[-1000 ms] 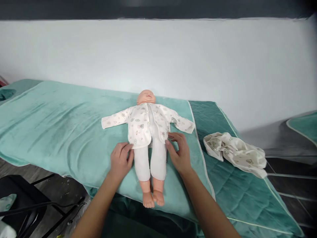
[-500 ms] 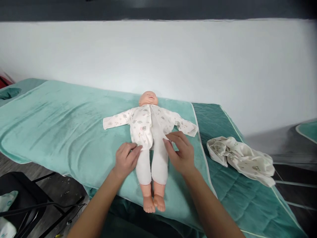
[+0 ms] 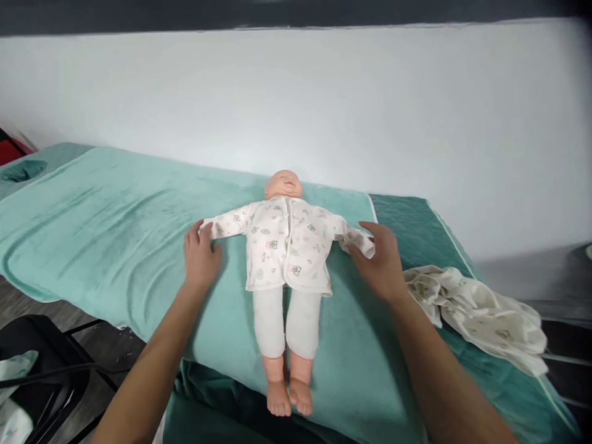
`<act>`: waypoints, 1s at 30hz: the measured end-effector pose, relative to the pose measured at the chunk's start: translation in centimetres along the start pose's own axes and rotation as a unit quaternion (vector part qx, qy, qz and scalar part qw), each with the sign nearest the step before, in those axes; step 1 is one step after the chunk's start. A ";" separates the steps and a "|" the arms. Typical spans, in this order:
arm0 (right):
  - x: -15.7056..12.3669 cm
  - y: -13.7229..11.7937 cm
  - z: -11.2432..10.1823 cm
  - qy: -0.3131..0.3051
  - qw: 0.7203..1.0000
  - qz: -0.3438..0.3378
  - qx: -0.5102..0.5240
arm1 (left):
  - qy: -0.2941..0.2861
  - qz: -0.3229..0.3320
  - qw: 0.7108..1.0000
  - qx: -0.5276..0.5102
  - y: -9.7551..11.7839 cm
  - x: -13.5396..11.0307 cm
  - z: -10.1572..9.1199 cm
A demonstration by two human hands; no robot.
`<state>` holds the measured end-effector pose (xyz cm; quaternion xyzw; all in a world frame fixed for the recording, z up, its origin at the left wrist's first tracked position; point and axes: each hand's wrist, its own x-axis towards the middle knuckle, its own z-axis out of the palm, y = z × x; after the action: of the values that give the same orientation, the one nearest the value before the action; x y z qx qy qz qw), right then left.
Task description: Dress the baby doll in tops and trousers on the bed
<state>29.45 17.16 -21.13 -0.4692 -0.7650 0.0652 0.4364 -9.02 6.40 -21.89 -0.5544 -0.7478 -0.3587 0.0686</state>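
A baby doll (image 3: 283, 184) lies on its back, wearing a white printed jacket (image 3: 268, 246) whose front edges now meet down the middle. White cloth covers its legs (image 3: 303, 320), and both feet are bare. My left hand (image 3: 200, 256) is at the end of the sleeve on the left, thumb and fingers apart, touching the cuff. On the other side, my right hand (image 3: 382, 262) has its thumb and fingers closed around the crumpled cuff of the right-hand sleeve (image 3: 355, 238). Fingers partly cover both cuffs.
A light green cover (image 3: 115, 234) lies under the doll, over a darker green quilted one (image 3: 407, 222). At right is a crumpled white printed garment (image 3: 490, 314). A white wall (image 3: 296, 98) stands behind. A black chair (image 3: 41, 357) with cloth on it is at lower left.
Both hands have left the jacket's lower front edges and moved outward and up to the sleeve ends. The right-hand front panel, folded open before, now lies over the doll's belly.
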 end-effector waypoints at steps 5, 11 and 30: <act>-0.6 4.5 1.5 -0.066 0.987 -0.004 -0.143 | -0.090 -0.053 0.991 0.078 -1.8 2.6 0.2; 2.1 3.5 1.7 -0.089 0.968 -0.060 -0.229 | -0.114 -0.013 0.988 0.103 -2.9 4.2 0.1; 2.5 10.4 0.2 0.121 0.925 0.354 0.070 | -0.029 -0.059 0.994 0.090 -3.9 3.5 -0.7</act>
<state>35.79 24.91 -25.02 -0.6817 -0.4844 0.2119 0.5057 -13.96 8.23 -21.39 -0.5109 -0.8100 -0.2778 0.0752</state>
